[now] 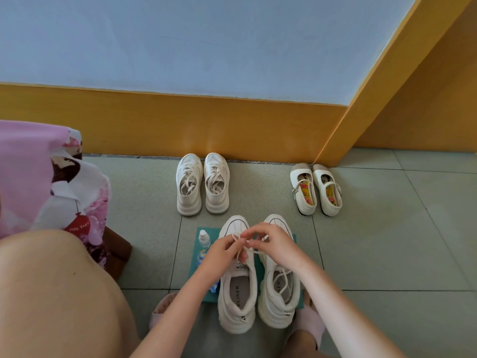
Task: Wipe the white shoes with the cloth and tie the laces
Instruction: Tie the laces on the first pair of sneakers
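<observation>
Two hands meet over one shoe. The left hand [227, 250] and the right hand [275, 244] each pinch the thin white lace [235, 235] of the left puffy white sneaker with a thick sole [237, 301]. Each grip is fingertips pressed together on the lace, and a small loop of lace sticks up by the left hand. The hands are just beside each other, over the front part of the shoe.

The right puffy white sneaker [278, 293] stands just beside the left one, and its lace lies loose across its opening. Both sneakers are near the person, with their toes pointing to the far wall. They stand on a flat teal cloth [213, 231] spread on the grey-green tiled floor [387, 241]. On the left part of the cloth is a small clear bottle with a white cap [204, 239].

Far off, by the wall, a pair of cream lace-up sneakers [202, 184] stands with loose laces. To the right of them, near the corner, is a pair of white strap shoes with bright flowery insides [316, 189]. An orange wooden board [180, 125] runs along the bottom of the pale blue wall [206, 47]. At the left is a pink cloth with flower pictures [38, 177], and a bare knee [64, 293] is nearer than it. A pink slipper [309, 324] shows at the near right.
</observation>
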